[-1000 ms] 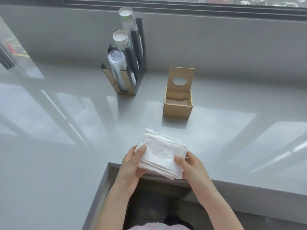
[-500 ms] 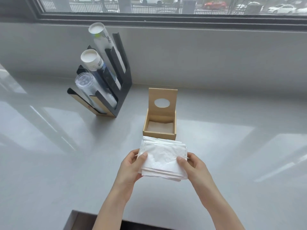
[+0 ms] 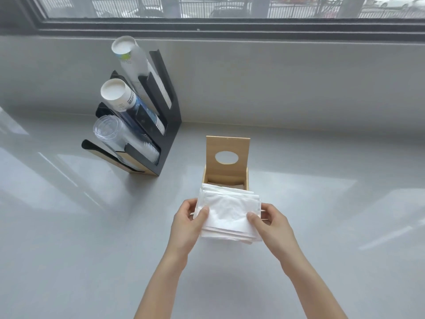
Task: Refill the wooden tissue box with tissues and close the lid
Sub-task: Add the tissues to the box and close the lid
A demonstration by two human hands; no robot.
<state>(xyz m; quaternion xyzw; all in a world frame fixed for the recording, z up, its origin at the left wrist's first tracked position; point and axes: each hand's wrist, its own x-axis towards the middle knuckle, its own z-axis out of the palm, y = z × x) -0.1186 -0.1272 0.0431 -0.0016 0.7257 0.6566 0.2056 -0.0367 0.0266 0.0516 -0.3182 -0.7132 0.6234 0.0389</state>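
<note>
Tissues [image 3: 227, 215] are pinched from both sides right now: my left hand [image 3: 187, 223] has its thumb on top of the stack's left edge with fingers curled under, and my right hand [image 3: 273, 223] does the same on the right edge. So both grips are closed on the one stack, nothing loose. The stack sits between my hands, its far edge already overlapping the near rim of the wooden tissue box [image 3: 225, 180], which stands just beyond my grip on the surface [image 3: 322, 226]. Its lid [image 3: 227, 155], the one with the oval hole, stands up at the back, so the opening is free.

My take on doing this bit well: keep the stack level and squared, line it up with the box walls before lowering, and let it go down flat instead of corner first. The sheets look a little fanned at the far edge, so I'd tidy that or they could snag on the rim. Only after it's seated does the lid come down.

Count: one box, one lid, one stack of tissues (can't count the sheets), two hands. Off to the far left of my grip there's one black cup holder [image 3: 165, 125] with three sleeves of cups.
</note>
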